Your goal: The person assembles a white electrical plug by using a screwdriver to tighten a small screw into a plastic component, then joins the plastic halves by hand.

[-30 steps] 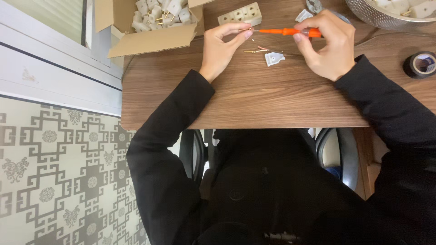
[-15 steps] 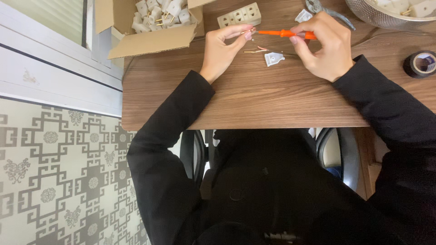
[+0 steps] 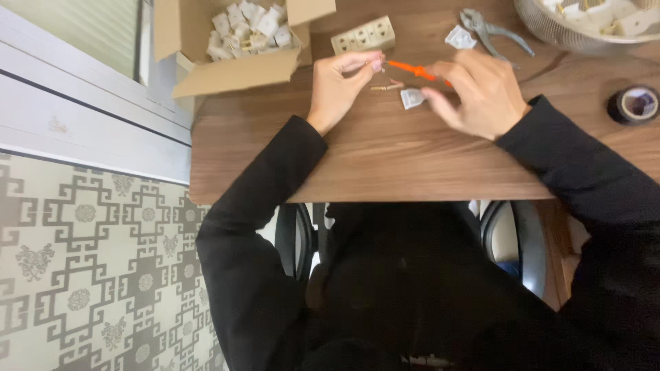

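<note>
My right hand [image 3: 481,93] grips an orange-handled screwdriver [image 3: 412,70] that points left. Its tip meets a small pale part pinched between the fingertips of my left hand [image 3: 340,86]; the part itself is mostly hidden by the fingers. Both hands hover just above the wooden table [image 3: 385,158]. Under them lie a small white plastic piece [image 3: 412,98] and a thin brass-coloured metal piece [image 3: 386,86].
An open cardboard box [image 3: 227,41] with several white parts stands at the back left. A cream socket strip [image 3: 363,36], a white piece [image 3: 459,37], pliers [image 3: 491,31], a metal bowl [image 3: 584,31] of parts and a black tape roll [image 3: 634,103] lie around.
Both hands with the screwdriver stay at the same work spot; the fingers have shifted only slightly. The view has tilted a little, so everything sits lower in the frame.
</note>
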